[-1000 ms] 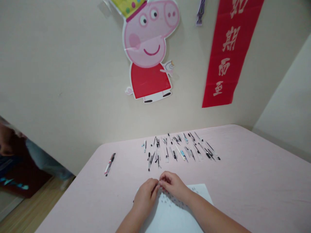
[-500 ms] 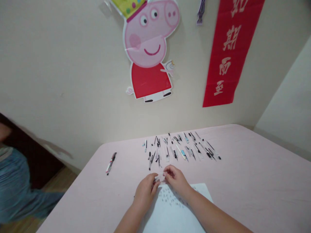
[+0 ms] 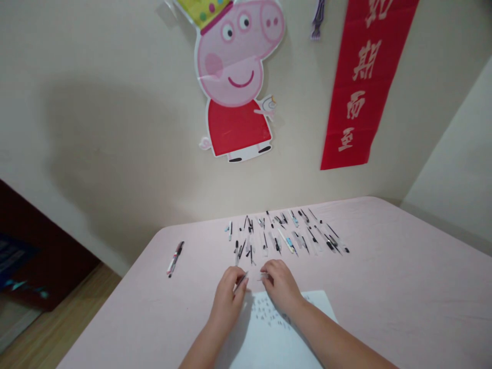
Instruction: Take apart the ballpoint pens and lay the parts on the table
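My left hand pinches a thin, dark pen piece that slants up between thumb and fingers; it looks like a refill. Close beside it on the right, my right hand has its fingers closed around a small clear piece, perhaps part of a pen barrel. A gap separates the two hands. Under and in front of them lies a white sheet of paper with handwriting near its top. Beyond the hands, several pen parts, among them barrels, caps and refills, are laid out in two rough rows.
A pen with a black cap lies apart at the table's left. Pink cloth covers the table, which meets the wall at the back. A pink pig cutout and a red banner hang there. Wooden floor shows at left.
My hands have drawn slightly apart, and the thin dark piece now shows more clearly in the left one. The person at the far left has gone from view; a shadow lies on the wall.
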`<control>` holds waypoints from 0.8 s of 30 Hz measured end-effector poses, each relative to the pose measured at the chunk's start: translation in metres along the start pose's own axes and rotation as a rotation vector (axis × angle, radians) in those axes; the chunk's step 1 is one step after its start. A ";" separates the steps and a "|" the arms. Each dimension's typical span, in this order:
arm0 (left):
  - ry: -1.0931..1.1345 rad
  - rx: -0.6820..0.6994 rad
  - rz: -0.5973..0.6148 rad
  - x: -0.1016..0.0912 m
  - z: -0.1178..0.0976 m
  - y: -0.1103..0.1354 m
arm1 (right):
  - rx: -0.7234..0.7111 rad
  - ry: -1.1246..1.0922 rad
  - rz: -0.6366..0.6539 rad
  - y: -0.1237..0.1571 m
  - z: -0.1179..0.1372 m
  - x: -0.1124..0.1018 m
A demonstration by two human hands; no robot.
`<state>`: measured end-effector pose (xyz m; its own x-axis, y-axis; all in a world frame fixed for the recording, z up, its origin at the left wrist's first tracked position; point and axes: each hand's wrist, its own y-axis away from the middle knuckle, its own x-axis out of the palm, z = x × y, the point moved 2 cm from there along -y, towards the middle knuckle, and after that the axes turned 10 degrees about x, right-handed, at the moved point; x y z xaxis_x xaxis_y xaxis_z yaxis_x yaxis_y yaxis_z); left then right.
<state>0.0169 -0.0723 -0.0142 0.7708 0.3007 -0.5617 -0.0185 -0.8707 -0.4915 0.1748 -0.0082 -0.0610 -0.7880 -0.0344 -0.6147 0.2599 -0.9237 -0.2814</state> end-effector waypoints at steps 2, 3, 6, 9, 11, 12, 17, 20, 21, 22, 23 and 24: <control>0.095 -0.034 -0.098 -0.004 0.000 -0.007 | -0.020 -0.036 -0.011 0.000 0.001 -0.001; 0.152 -0.076 -0.138 -0.005 0.001 -0.010 | -0.030 -0.057 -0.020 0.000 0.002 -0.002; 0.425 -0.290 -0.251 -0.003 0.008 -0.019 | -0.060 -0.122 -0.036 0.001 0.006 -0.004; 0.753 -0.472 -0.347 0.006 0.015 -0.025 | -0.076 -0.165 -0.018 0.000 0.009 -0.006; 0.908 -0.519 -0.395 0.014 0.018 -0.027 | -0.067 -0.168 -0.003 0.000 0.009 -0.005; 0.961 -0.536 -0.419 0.017 0.019 -0.028 | -0.054 -0.164 -0.002 0.000 0.008 -0.004; 1.120 -0.644 -0.535 0.030 0.027 -0.025 | 0.005 -0.145 -0.009 -0.002 0.000 0.001; 1.194 -0.681 -0.560 0.032 0.028 -0.023 | 0.041 -0.137 -0.020 -0.003 -0.004 0.004; 1.213 -0.687 -0.564 0.033 0.028 -0.022 | 0.060 -0.146 -0.026 -0.003 -0.005 0.004; 1.232 -0.693 -0.560 0.033 0.027 -0.021 | 0.081 -0.162 -0.030 -0.003 -0.007 0.004; 1.252 -0.698 -0.541 0.033 0.026 -0.020 | 0.102 -0.184 -0.032 -0.004 -0.008 0.004; 1.274 -0.702 -0.503 0.034 0.024 -0.019 | 0.123 -0.210 -0.031 -0.004 -0.009 0.005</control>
<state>0.0283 -0.0362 -0.0396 0.6275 0.4070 0.6638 0.4140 -0.8964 0.1583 0.1753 -0.0009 -0.0696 -0.8968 -0.0722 -0.4365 0.1741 -0.9646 -0.1982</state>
